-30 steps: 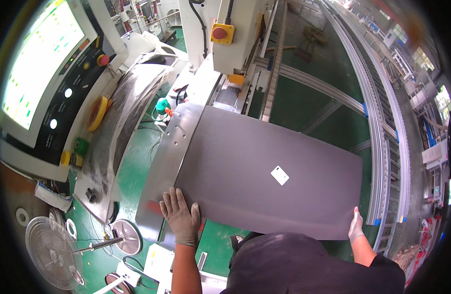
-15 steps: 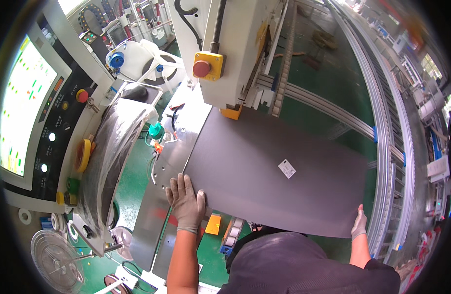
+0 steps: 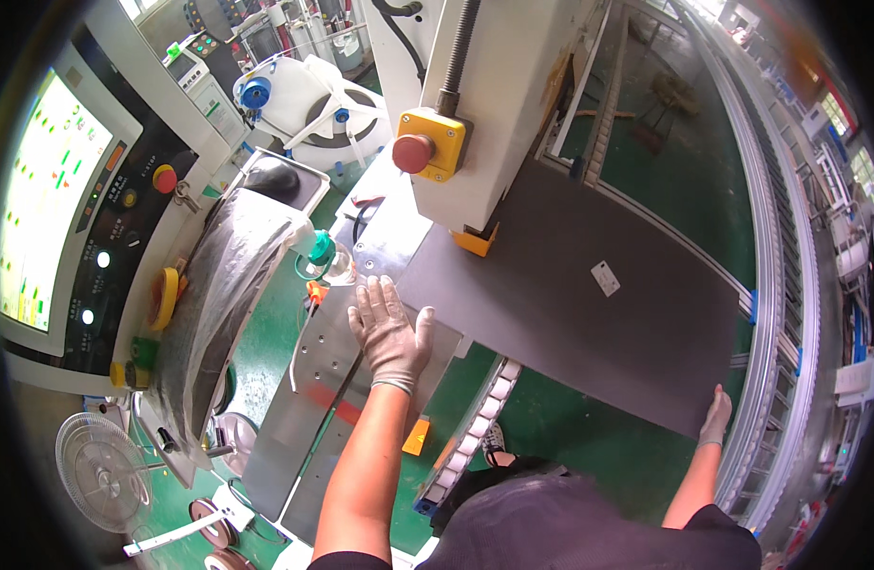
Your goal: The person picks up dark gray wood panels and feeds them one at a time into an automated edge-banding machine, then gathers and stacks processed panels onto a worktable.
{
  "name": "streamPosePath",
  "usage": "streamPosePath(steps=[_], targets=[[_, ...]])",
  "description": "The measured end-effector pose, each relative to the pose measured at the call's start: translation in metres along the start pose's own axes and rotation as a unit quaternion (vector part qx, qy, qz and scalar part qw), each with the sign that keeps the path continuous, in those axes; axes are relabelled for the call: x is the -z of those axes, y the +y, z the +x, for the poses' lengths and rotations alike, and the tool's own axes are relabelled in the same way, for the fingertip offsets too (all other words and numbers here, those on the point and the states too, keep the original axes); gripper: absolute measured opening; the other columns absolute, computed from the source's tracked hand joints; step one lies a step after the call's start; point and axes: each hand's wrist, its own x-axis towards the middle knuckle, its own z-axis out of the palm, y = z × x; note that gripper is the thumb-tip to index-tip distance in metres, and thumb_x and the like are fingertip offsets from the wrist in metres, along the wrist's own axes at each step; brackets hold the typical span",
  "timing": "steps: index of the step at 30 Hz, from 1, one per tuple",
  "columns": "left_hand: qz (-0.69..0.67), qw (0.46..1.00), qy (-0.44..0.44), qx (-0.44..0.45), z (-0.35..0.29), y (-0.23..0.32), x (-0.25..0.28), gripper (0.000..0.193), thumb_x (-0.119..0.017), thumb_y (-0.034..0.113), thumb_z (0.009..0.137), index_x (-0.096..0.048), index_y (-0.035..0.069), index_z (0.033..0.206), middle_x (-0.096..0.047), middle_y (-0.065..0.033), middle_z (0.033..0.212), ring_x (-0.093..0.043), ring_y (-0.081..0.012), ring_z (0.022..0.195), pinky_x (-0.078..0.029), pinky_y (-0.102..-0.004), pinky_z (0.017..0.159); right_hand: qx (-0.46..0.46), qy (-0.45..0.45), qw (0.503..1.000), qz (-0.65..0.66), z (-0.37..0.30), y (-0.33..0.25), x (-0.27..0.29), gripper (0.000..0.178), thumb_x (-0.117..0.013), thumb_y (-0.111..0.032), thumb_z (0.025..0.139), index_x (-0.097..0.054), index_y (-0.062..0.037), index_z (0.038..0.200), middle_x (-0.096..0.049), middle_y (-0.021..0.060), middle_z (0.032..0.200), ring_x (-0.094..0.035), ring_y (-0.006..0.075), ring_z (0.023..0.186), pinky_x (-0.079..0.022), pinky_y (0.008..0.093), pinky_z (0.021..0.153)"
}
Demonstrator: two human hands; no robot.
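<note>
A large dark grey panel [image 3: 551, 313] lies flat across the machine bed, with a small white label [image 3: 605, 278] on it. My left hand [image 3: 391, 337], in a thin pale glove, is open with fingers stretched, at the panel's near left corner over the metal table [image 3: 332, 332]. At the panel's near right corner is my right hand [image 3: 716, 416], also gloved. Its visible fingers are stretched along the edge; the rest of the hand is partly out of sight. Above the panel's far left part stands the white machine head [image 3: 499, 104], with an orange-yellow block [image 3: 476, 241] at its foot.
A yellow box with a red stop button [image 3: 429, 147] sits on the machine head. To the left are a lit control screen [image 3: 57, 209], a green-capped bottle [image 3: 327, 256] and a fan [image 3: 104, 472]. A roller track [image 3: 470, 432] runs nearby; metal rails [image 3: 760, 285] curve along the right.
The panel has slid away from me, uncovering more of the roller track. Both hands have moved forward with it, and the view has shifted slightly.
</note>
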Motion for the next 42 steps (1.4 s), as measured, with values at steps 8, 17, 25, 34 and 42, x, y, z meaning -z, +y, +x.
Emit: streamPosePath(steps=[8, 17, 25, 34, 42], targets=[[0.023, 1.0, 0.009, -0.006, 0.004, 0.01, 0.001, 0.083, -0.048, 0.055, 0.089, -0.031, 0.003, 0.151, -0.033, -0.0166, 0.155, -0.026, -0.0341, 0.145, -0.012, -0.0517, 0.118, 0.065, 0.059, 0.953, -0.289, 0.019, -0.077, -0.001, 0.055, -0.051, -0.05, 0.097, -0.058, 0.0046, 0.093, -0.063, 0.0287, 0.094, -0.059, 0.048, 0.092, -0.046, 0.0515, 0.083], [-0.122, 0.987, 0.096, -0.028, -0.047, 0.004, 0.006, 0.042, -0.058, 0.031, 0.086, -0.057, 0.006, 0.121, -0.06, -0.0183, 0.118, -0.051, -0.0383, 0.117, -0.035, -0.0505, 0.102, 0.18, -0.09, 0.979, -0.044, -0.069, -0.085, -0.096, 0.04, -0.056, -0.042, 0.096, -0.061, -0.003, 0.087, -0.063, 0.0177, 0.076, -0.064, 0.0337, 0.072, -0.05, 0.0428, 0.064], [-0.061, 0.992, -0.108, -0.011, -0.296, -0.076, 0.095, 0.059, -0.055, 0.04, 0.091, -0.049, 0.005, 0.138, -0.042, -0.0145, 0.15, -0.036, -0.0335, 0.141, -0.025, -0.047, 0.117, 0.659, -0.53, 0.449, 0.288, -0.424, -0.267, -0.187, 0.008, -0.07, -0.013, 0.078, -0.064, -0.0078, 0.081, -0.066, 0.0089, 0.073, -0.066, 0.0275, 0.067, -0.05, 0.0404, 0.061], [-0.194, 0.754, 0.23, 0.584, -0.624, -0.18, 0.14, 0.048, -0.047, 0.037, 0.099, -0.058, -0.003, 0.124, -0.061, -0.0239, 0.125, -0.055, -0.0383, 0.12, -0.041, -0.0425, 0.105, 0.775, -0.451, 0.426, 0.119, -0.493, -0.258, -0.207, 0.01, -0.065, -0.013, 0.08, -0.063, -0.0071, 0.088, -0.059, 0.0114, 0.069, -0.059, 0.0336, 0.065, -0.045, 0.0454, 0.061], [-0.432, 0.217, 0.607, 0.631, -0.866, -0.225, 0.121, 0.028, -0.047, 0.03, 0.102, -0.046, 0.018, 0.077, -0.046, 0.0051, 0.064, -0.037, -0.0064, 0.048, -0.022, -0.0218, 0.038, 0.774, -0.361, 0.516, -0.057, -0.494, -0.248, -0.227, 0.02, -0.06, -0.023, 0.091, -0.065, -0.0034, 0.091, -0.065, 0.0157, 0.085, -0.063, 0.037, 0.08, -0.049, 0.0436, 0.072]])
